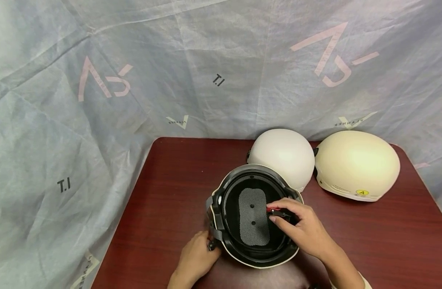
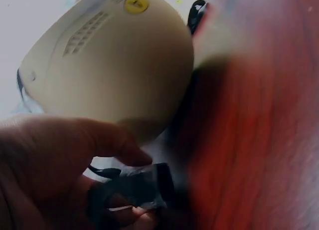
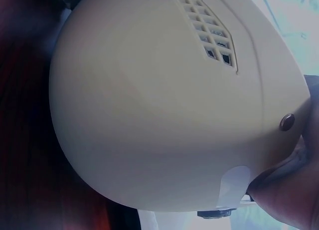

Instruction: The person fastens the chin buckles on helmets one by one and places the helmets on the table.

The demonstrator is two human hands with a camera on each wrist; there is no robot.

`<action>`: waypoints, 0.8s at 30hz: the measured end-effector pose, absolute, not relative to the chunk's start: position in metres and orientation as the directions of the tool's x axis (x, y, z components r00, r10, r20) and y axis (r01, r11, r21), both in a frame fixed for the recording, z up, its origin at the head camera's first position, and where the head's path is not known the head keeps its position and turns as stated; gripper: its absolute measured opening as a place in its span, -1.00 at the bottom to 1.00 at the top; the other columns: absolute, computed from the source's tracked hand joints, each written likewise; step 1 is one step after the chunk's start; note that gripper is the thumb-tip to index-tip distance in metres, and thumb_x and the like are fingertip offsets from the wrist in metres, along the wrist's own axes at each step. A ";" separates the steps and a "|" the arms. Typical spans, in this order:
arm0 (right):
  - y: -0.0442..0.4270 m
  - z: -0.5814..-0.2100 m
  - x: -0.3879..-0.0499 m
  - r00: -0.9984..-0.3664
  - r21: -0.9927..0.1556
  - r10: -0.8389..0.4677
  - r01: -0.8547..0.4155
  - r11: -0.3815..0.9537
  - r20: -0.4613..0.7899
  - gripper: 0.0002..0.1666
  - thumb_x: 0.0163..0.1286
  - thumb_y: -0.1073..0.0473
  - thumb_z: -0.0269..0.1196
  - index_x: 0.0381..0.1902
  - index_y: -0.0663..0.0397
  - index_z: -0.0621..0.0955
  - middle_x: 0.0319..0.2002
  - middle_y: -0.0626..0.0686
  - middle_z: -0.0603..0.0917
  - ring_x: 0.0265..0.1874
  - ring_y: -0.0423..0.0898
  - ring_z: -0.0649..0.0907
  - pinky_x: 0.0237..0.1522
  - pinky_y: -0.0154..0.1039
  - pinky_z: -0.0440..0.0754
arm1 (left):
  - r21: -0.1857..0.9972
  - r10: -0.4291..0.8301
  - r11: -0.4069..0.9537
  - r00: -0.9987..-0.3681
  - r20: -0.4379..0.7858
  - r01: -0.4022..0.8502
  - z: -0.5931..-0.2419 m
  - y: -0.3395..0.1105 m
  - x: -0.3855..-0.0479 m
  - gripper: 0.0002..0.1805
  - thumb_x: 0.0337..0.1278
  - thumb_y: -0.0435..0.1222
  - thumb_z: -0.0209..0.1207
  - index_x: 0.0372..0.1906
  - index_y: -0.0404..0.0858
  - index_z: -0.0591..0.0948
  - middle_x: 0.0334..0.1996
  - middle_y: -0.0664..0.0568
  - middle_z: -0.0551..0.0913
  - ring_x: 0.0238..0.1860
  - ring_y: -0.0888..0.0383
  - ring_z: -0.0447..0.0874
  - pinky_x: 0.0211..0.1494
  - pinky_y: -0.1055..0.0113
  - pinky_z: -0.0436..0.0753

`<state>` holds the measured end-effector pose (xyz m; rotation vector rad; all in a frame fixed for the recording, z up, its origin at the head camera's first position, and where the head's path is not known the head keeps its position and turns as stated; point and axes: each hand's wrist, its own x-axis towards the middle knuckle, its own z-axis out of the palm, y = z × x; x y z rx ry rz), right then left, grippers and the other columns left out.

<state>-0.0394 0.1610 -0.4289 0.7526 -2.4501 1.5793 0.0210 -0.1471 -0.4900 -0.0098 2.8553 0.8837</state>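
A cream helmet (image 1: 258, 263) lies upside down on the table, its black lining and grey mesh pad (image 1: 252, 237) facing up. Over the opening, my right hand (image 1: 307, 230) pinches a black strap buckle with a red tab (image 1: 276, 212) between thumb and fingers. At the helmet's lower left, my left hand (image 1: 197, 257) holds a black strap end piece (image 2: 139, 187), seen blurred in the left wrist view. The right wrist view shows the helmet's outer shell (image 3: 139, 105) with its vent grid; there only part of the right hand (image 3: 291, 190) appears at the edge, its fingertips hidden.
Behind the helmet in hand stands a white helmet (image 1: 282, 154), dome up. To its right sits another cream helmet (image 1: 358, 160) with a yellow round sticker. The dark red table (image 1: 163, 192) meets a grey cloth backdrop (image 1: 221, 60) at its back edge.
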 end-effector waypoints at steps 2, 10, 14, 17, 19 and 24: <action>0.161 -0.428 -0.039 -0.865 -0.814 -0.334 -0.479 0.329 0.375 -0.52 0.28 0.41 0.48 0.05 -0.21 0.76 -0.09 -0.11 0.82 -0.08 -0.30 0.73 0.05 -0.54 0.60 | 0.631 0.057 0.773 -0.983 -0.175 -0.068 -0.487 -0.155 0.017 -0.87 0.05 -0.24 0.31 -0.47 -0.06 0.56 -0.54 0.18 0.55 -0.49 0.24 0.55 -0.41 0.29 0.51; 0.160 -0.428 -0.039 -0.869 -0.815 -0.331 -0.472 0.337 0.366 -0.54 0.30 0.39 0.47 0.04 -0.23 0.76 -0.10 -0.06 0.82 -0.08 -0.30 0.73 0.05 -0.54 0.60 | 0.912 0.169 0.292 -0.923 -0.345 -0.287 -0.472 -0.187 0.005 -0.88 0.38 -0.43 0.21 -0.14 -0.35 0.49 -0.39 -0.08 0.77 -0.50 0.33 0.69 -0.39 0.44 0.67; 0.161 -0.428 -0.039 -0.879 -0.823 -0.332 -0.450 0.346 0.342 -0.51 0.29 0.38 0.49 0.04 -0.29 0.75 -0.10 -0.03 0.83 -0.07 -0.30 0.74 0.05 -0.53 0.61 | 0.944 0.164 0.072 -0.930 -0.330 -0.323 -0.463 -0.194 0.001 -0.74 0.45 -0.48 0.12 -0.14 -0.31 0.23 -0.38 -0.21 0.74 -0.53 0.04 0.83 -0.41 0.10 0.82; 0.161 -0.428 -0.039 -0.888 -0.830 -0.331 -0.431 0.354 0.320 -0.49 0.29 0.38 0.49 0.04 -0.33 0.75 -0.10 -0.06 0.83 -0.06 -0.30 0.74 0.06 -0.52 0.61 | 0.961 0.132 -0.012 -0.953 -0.271 -0.275 -0.456 -0.197 0.000 -0.73 0.48 -0.50 0.08 -0.22 -0.32 0.19 -0.43 -0.02 0.61 -0.57 -0.02 0.83 -0.47 0.01 0.80; 0.161 -0.428 -0.038 -0.889 -0.829 -0.331 -0.429 0.359 0.316 -0.49 0.29 0.38 0.49 0.04 -0.34 0.74 -0.09 -0.11 0.82 -0.06 -0.30 0.74 0.05 -0.52 0.61 | 0.971 0.128 -0.048 -0.965 -0.229 -0.236 -0.451 -0.198 0.000 -0.75 0.51 -0.48 0.09 -0.20 -0.39 0.22 -0.42 0.03 0.58 -0.58 -0.02 0.83 -0.50 0.01 0.79; 0.161 -0.428 -0.038 -0.890 -0.826 -0.330 -0.428 0.367 0.315 -0.48 0.28 0.38 0.49 0.04 -0.34 0.74 -0.08 -0.24 0.79 -0.06 -0.30 0.73 0.04 -0.51 0.61 | 0.978 0.159 -0.137 -0.978 -0.132 -0.155 -0.439 -0.203 0.004 -0.84 0.54 -0.45 0.09 -0.06 -0.44 0.34 -0.33 0.08 0.69 -0.56 0.00 0.83 -0.50 0.05 0.79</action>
